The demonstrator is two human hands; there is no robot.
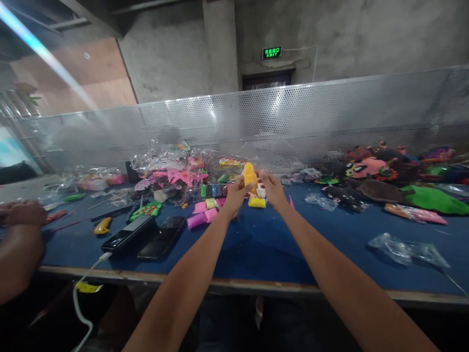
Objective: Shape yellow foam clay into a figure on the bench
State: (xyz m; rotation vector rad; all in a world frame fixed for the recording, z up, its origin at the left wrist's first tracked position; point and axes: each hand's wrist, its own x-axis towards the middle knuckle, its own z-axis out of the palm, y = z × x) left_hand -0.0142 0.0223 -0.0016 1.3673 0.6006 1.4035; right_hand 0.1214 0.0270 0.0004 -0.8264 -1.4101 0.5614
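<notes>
while both arms reach out mid-frame, left hand (234, 191) and right hand (271, 188) pinch a yellow clay lump (250, 176) above blue tabletop (256, 244).

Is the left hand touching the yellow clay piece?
Touching: the head view shows the left hand gripping the yellow clay piece, its fingers wrapped against its side.

Bare blue table (264, 244) near the edge, clay packets (205, 211) and phones (146, 237) leftward.
</notes>
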